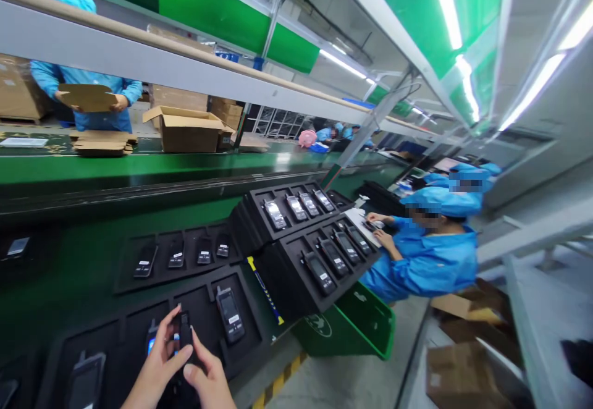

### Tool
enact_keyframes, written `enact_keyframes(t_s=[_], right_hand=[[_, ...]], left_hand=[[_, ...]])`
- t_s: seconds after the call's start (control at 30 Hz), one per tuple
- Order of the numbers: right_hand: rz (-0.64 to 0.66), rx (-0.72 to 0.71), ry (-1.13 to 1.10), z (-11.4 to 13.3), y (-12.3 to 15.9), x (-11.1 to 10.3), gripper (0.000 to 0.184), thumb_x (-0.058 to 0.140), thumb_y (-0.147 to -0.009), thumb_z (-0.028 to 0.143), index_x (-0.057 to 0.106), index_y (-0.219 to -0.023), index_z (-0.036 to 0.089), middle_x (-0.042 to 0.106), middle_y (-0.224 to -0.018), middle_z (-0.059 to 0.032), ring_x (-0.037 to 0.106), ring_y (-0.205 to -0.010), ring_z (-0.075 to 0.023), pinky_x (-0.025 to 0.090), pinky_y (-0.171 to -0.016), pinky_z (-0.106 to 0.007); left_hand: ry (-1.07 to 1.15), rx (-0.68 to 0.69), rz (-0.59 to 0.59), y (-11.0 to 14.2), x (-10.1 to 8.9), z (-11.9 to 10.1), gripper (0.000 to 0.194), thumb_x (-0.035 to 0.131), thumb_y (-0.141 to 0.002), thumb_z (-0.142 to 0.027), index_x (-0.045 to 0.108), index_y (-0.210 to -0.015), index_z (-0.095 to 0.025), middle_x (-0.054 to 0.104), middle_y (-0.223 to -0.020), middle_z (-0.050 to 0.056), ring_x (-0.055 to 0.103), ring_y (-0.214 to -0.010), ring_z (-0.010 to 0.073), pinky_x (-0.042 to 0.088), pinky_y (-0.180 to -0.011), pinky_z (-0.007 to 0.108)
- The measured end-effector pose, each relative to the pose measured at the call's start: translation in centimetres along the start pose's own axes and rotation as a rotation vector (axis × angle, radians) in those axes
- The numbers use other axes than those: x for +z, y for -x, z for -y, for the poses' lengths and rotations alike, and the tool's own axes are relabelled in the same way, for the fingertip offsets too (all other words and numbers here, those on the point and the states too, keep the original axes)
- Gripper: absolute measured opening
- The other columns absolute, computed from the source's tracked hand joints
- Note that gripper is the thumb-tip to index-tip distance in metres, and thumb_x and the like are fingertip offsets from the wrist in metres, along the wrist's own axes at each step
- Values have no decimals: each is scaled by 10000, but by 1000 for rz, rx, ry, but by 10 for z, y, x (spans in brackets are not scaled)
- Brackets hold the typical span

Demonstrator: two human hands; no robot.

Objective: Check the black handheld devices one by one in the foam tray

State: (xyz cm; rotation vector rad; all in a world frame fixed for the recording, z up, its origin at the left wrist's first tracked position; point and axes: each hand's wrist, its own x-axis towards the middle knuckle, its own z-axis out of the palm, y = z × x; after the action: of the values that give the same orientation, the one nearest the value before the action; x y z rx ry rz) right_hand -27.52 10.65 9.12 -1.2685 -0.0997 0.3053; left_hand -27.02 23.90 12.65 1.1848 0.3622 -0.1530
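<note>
My left hand [160, 359] and my right hand [207, 369] are close together above a black foam tray [111, 332]. Between them stands a narrow dark handheld radio [186, 328], seen nearly edge-on, with the fingers of both hands closed around its sides. Part of a blue-lit screen [151, 345] shows behind my left fingers; whether it belongs to the same device I cannot tell. In the tray to the right lies a handset with a stubby antenna and a white label [230, 313]. Another handset [86, 381] lies in the tray at the lower left.
Beyond is a second foam tray [173, 280] with several handsets. Stacked foam trays [282, 257] with more handsets stand right, beside a green bin [347, 328]. A co-worker in blue [424, 257] sits farther right. Across the line, another person handles cardboard [88, 97] near an open carton [189, 131].
</note>
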Motion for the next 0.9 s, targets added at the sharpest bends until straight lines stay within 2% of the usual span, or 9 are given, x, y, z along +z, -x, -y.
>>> enact_keyframes(t_s=[0.07,0.13,0.2,0.27,0.37,0.53,0.67,0.77,0.9], right_hand=[[-79,-33,131,-13,-2,-29,549,759,-745,628,668,-1247,426,652,-1297,-12,554,-1260,-375,394,-1102,-539],[-288,-97,408,-21,-5,-61,446,676,-825,572,706,-1232,394,689,-1242,-55,594,-1205,-391,425,-1071,-575],[-543,-146,707,-26,-9,-88,463,633,-837,500,719,-1250,309,677,-1247,-123,582,-1198,-424,430,-1056,-611],[-670,-139,860,-31,-13,-105,522,633,-794,441,705,-1272,243,651,-1275,-163,558,-1212,-448,431,-1051,-626],[-699,-143,782,-35,-22,-112,507,658,-726,365,710,-1212,230,689,-1171,-128,598,-1151,-388,484,-1023,-522],[-863,8,259,-24,-33,-111,591,855,-461,350,720,-998,143,684,-851,-70,667,-841,-295,556,-789,-374],[-718,-16,190,-6,-21,-86,535,863,-568,441,746,-993,139,718,-943,-115,680,-908,-298,547,-849,-387],[-480,-221,268,10,-4,-44,442,843,-698,443,773,-1070,213,700,-987,-97,663,-925,-273,556,-819,-351],[-201,-384,320,30,6,1,402,800,-763,593,807,-1032,295,684,-1015,-101,657,-907,-268,558,-817,-360]], left_hand=[[-116,-49,-10,-21,13,21,982,738,-682,-622,302,-1450,-192,594,-1205,138,593,-1165,298,475,-1041,383],[-275,-42,-84,-40,26,43,963,665,-692,-639,306,-1441,-152,526,-1264,175,510,-1260,347,391,-1128,469],[-444,1,-163,-55,38,64,944,611,-691,-611,324,-1434,-106,446,-1297,207,391,-1346,406,328,-1163,521],[-579,20,-188,-62,45,83,881,546,-721,-526,322,-1449,-83,398,-1262,211,354,-1349,441,315,-1162,543],[-651,26,-168,-60,45,100,785,493,-751,-393,307,-1467,-134,367,-1192,170,392,-1311,443,290,-1177,539],[-589,226,-191,-42,41,83,665,493,-835,-574,362,-1405,-258,295,-1392,179,258,-1420,478,157,-1226,570],[-200,10,-58,-28,52,39,985,564,-774,-734,186,-1528,-226,385,-1421,198,500,-1290,399,371,-1140,537],[-67,-102,2,-19,54,1,1153,686,-686,-755,135,-1563,-248,509,-1386,168,551,-1258,331,339,-1172,479],[-41,-149,-70,-2,40,-39,1188,698,-611,-819,205,-1562,-305,517,-1442,94,453,-1370,311,230,-1230,437]])
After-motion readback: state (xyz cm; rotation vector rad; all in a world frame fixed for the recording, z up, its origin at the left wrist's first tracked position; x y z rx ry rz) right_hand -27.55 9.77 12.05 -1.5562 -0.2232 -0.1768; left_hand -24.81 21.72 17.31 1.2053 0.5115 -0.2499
